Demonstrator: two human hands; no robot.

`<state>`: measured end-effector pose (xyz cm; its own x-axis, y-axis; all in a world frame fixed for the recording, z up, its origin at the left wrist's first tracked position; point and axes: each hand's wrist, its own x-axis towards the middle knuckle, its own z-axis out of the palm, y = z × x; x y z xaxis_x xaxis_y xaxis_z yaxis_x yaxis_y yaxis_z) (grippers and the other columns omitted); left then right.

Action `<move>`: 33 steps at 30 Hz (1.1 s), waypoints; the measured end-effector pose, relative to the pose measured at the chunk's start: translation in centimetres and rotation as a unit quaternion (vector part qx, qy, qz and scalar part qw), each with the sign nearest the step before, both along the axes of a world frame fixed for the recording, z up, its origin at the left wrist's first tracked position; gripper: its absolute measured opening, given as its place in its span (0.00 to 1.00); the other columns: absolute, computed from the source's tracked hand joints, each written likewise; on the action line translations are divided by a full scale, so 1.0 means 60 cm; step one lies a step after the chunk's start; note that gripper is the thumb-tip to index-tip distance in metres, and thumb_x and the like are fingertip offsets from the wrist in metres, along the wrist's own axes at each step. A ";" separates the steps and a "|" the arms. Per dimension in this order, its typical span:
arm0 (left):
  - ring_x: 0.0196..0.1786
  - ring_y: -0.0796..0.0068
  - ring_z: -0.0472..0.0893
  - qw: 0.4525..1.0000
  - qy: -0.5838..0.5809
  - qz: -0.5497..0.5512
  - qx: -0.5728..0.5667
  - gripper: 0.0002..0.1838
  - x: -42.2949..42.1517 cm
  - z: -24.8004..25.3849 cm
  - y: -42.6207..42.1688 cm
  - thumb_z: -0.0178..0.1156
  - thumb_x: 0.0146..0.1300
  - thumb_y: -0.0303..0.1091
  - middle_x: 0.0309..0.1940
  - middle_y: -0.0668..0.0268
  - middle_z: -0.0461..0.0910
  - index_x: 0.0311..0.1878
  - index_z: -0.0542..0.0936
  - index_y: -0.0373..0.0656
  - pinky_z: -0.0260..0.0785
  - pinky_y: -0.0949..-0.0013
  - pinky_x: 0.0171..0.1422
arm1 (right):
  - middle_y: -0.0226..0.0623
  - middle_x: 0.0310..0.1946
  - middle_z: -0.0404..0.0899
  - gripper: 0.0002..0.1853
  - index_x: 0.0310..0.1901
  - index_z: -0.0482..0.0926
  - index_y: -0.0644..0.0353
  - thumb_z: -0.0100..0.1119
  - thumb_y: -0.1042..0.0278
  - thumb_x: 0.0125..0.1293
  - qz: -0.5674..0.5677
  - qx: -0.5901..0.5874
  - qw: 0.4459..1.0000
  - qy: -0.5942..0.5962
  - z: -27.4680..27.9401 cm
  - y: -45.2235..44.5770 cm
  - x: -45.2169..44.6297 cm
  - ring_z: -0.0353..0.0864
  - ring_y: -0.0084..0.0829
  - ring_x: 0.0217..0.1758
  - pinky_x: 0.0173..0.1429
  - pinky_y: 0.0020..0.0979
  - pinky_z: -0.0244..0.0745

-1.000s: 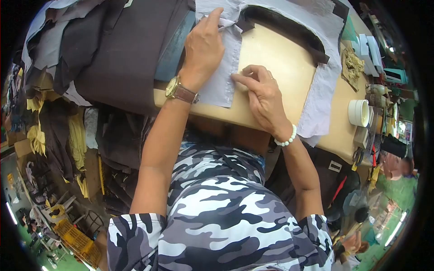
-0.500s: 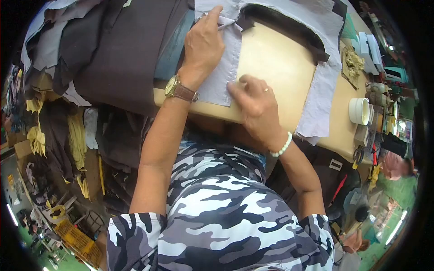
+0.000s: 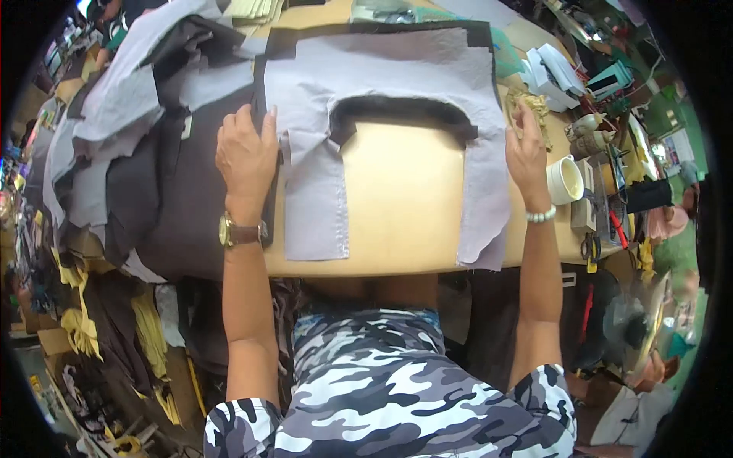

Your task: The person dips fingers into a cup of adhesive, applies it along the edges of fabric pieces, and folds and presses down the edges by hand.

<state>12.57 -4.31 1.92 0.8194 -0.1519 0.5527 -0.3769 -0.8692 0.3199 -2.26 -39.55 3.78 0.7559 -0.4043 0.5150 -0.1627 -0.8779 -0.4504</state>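
A pale grey cloth piece point(image 3: 397, 65) with dark edging lies on the tan table point(image 3: 405, 206), its two legs pointing toward me around a curved dark-edged opening. My left hand point(image 3: 247, 156) is at the cloth's left edge, over dark fabric, thumb and fingers apart. Beyond the cloth's right edge is my right hand point(image 3: 527, 156), its fingers partly bent and apart, near a crumpled yellowish cloth point(image 3: 540, 111). Neither hand visibly grips anything.
Stacked dark and grey fabric point(image 3: 122, 175) covers the table's left side. On the right are a white cup point(image 3: 565, 181), scissors point(image 3: 590, 249), a box point(image 3: 584, 210) and white papers point(image 3: 556, 69). A person point(image 3: 114, 27) shows at the upper left.
My hands have left the cloth's left leg and moved apart, one to each side. The view has shifted, so the whole cloth now shows, lower in the frame.
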 end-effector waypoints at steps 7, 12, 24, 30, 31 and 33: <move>0.47 0.53 0.76 0.994 -0.006 -0.105 0.035 0.18 0.136 0.017 -0.074 0.63 0.56 0.43 0.41 0.53 0.77 0.43 0.80 0.39 0.69 0.55 0.51 | 0.56 0.51 0.73 0.30 0.67 0.54 0.67 0.44 0.71 0.63 -0.069 -0.026 0.997 0.014 -0.064 -0.092 0.066 0.74 0.49 0.52 0.59 0.41 0.66; 0.50 0.53 0.74 0.959 -0.024 -0.281 -0.025 0.29 0.213 0.017 -0.206 0.72 0.45 0.40 0.43 0.54 0.77 0.50 0.74 0.40 0.67 0.56 0.55 | 0.43 0.45 0.72 0.29 0.69 0.53 0.63 0.46 0.63 0.69 -0.043 0.218 0.973 -0.068 -0.046 -0.014 -0.054 0.74 0.32 0.40 0.49 0.32 0.69; 0.47 0.50 0.80 0.949 0.190 -0.226 0.109 0.28 0.333 -0.064 -0.252 0.66 0.47 0.54 0.39 0.49 0.82 0.44 0.82 0.40 0.66 0.49 0.57 | 0.37 0.51 0.69 0.27 0.69 0.54 0.63 0.38 0.57 0.74 -0.108 0.407 0.882 -0.212 -0.126 0.020 -0.179 0.70 0.22 0.39 0.45 0.25 0.68; 0.36 0.60 0.80 0.882 0.153 -0.445 0.008 0.13 0.260 0.074 -0.221 0.56 0.55 0.37 0.32 0.55 0.82 0.38 0.80 0.39 0.69 0.63 0.43 | 0.38 0.52 0.68 0.27 0.68 0.54 0.62 0.37 0.56 0.74 -0.106 0.410 0.882 -0.205 -0.124 0.020 -0.181 0.70 0.22 0.40 0.46 0.23 0.67; 0.35 0.65 0.79 0.893 0.180 -0.411 0.028 0.13 0.260 0.101 -0.221 0.56 0.56 0.37 0.31 0.59 0.81 0.38 0.80 0.38 0.69 0.64 0.42 | 0.38 0.52 0.68 0.27 0.68 0.54 0.61 0.37 0.56 0.74 -0.110 0.411 0.879 -0.213 -0.124 0.021 -0.181 0.71 0.23 0.40 0.45 0.24 0.67; 0.34 0.73 0.78 0.902 0.210 -0.377 -0.014 0.13 0.270 0.172 -0.207 0.56 0.58 0.39 0.30 0.65 0.80 0.39 0.80 0.39 0.69 0.67 0.41 | 0.39 0.53 0.68 0.28 0.69 0.54 0.61 0.38 0.55 0.73 -0.118 0.412 0.874 -0.231 -0.124 0.022 -0.181 0.71 0.24 0.40 0.45 0.24 0.68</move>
<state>28.77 -16.75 12.26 0.6272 -0.7441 0.2302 -0.6977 -0.4054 0.5906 -13.10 -38.20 -3.66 0.3904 -0.8976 0.2046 0.0708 -0.1923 -0.9788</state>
